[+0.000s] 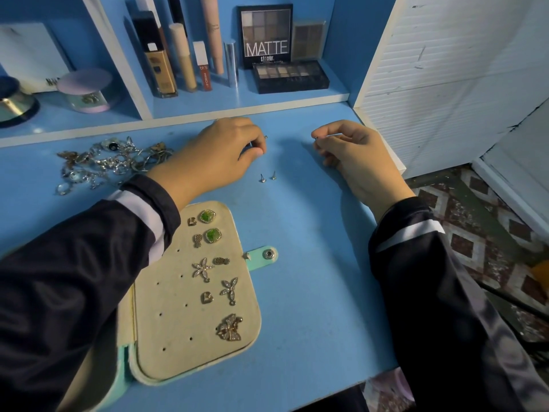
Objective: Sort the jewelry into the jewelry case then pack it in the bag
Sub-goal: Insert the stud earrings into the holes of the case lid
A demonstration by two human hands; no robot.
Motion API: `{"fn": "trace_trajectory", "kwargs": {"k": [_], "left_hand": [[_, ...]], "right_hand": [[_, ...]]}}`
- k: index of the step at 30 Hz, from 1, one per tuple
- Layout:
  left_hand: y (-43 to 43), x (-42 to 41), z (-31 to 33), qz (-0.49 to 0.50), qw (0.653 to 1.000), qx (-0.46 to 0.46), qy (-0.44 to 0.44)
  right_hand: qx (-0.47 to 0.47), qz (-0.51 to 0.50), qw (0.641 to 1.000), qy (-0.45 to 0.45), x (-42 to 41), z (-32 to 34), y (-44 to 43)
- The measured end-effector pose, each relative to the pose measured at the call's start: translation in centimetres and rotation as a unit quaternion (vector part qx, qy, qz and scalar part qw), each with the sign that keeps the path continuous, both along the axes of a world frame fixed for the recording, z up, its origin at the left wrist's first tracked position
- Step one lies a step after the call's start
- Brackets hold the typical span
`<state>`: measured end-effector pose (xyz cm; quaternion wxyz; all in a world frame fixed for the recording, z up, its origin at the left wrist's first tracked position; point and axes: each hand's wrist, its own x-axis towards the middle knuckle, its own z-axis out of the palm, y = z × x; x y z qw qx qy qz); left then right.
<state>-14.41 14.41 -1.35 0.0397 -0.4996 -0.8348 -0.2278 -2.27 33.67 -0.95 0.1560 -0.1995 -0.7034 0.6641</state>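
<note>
Left hand (pixel 228 150) and right hand (pixel 353 153) each pinch something tiny beyond the open jewelry case (pixel 178 337) on a blue desk (pixel 312 263).

The case lies open with its beige pad up and earrings pinned along the pad's right half: green stones, stars, pineapples, a butterfly. Beyond the case and to its left lies a tangled heap of silver jewelry (pixel 110 162). Past the case's far edge, the left hand has its fingers curled, tips closed on a tiny metal piece (pixel 265 137). Farther right of the case, the right hand pinches a thin earring post (pixel 325 137) between thumb and forefinger, other fingers curled. Just beyond the case's far right corner, two loose studs (pixel 267 176) stand on the desk, touching neither hand.
</note>
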Motion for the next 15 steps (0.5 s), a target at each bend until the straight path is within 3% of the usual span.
{"fn": "trace_trajectory", "kwargs": {"k": [15], "left_hand": [[-0.5, 0.5, 2.1, 0.055, 0.972, 0.124, -0.19]], "right_hand": [[-0.036, 0.006, 0.999, 0.019, 0.4, 0.3, -0.2]]}}
